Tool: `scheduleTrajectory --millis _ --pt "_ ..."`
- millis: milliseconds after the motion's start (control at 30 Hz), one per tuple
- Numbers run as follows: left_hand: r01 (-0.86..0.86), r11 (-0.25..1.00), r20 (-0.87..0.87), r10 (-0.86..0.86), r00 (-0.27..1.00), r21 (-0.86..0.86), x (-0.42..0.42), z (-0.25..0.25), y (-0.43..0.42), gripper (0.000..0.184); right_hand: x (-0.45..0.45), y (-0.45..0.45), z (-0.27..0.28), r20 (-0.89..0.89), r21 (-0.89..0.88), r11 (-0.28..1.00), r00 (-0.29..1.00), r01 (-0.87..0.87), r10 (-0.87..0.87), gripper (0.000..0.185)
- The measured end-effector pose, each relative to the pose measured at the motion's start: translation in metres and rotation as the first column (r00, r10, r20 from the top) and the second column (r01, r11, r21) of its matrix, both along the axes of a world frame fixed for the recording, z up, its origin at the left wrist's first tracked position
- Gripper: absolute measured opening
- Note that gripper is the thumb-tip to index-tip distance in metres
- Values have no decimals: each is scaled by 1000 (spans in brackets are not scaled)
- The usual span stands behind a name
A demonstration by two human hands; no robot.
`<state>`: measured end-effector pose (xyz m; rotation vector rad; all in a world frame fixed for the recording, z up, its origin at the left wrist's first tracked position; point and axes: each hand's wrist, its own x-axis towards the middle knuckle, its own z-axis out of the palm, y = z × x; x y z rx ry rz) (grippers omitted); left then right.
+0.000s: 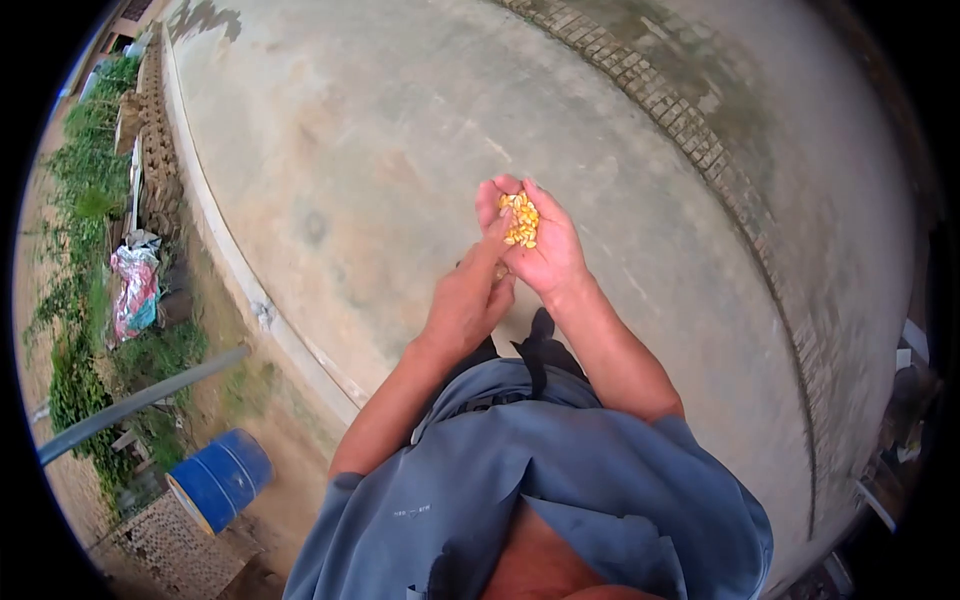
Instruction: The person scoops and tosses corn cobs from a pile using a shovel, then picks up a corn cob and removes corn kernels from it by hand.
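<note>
Yellow corn kernels point(521, 222) lie in a small heap on the palm of my right hand point(548, 250), which is turned up and cupped around them. From the left, my left hand point(468, 302) reaches in with its index finger stretched onto the edge of the heap. Its other fingers are curled in, and a small pale thing shows by them, too small to name. Both hands are in front of my body, above the concrete ground.
Grey concrete ground point(370, 180) surrounds my hands. At the left are a low kerb point(215, 225), green plants point(85, 190), a crumpled colourful sack point(135, 290), a grey pole point(150, 397) and a blue barrel point(222, 478). A brick strip point(690, 130) curves along the right.
</note>
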<state>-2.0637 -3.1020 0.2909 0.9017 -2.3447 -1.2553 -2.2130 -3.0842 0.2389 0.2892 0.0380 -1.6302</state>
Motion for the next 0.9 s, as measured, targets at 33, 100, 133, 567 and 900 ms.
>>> scheduleTrajectory --millis 33,100,133,567,900 --pt "13 1000 2 -13 1000 8 -3 -2 -13 76 -6 -13 -4 -24 2 1000 1000 17 -17 32" --pt "12 1000 15 -12 1000 26 -6 -4 -40 73 -18 -41 -9 -59 3 999 997 53 -53 32" --pt "23 999 11 -24 1000 36 -4 -7 -50 73 -21 -52 -8 -51 19 998 997 59 -58 31" --pt "184 922 -193 -260 946 -340 -28 -15 -209 49 -42 -189 15 -86 35 983 981 179 -175 30" --pt "32 863 -257 -185 948 -504 -74 -21 -252 33 -80 -240 14 -163 57 994 983 91 -81 30"
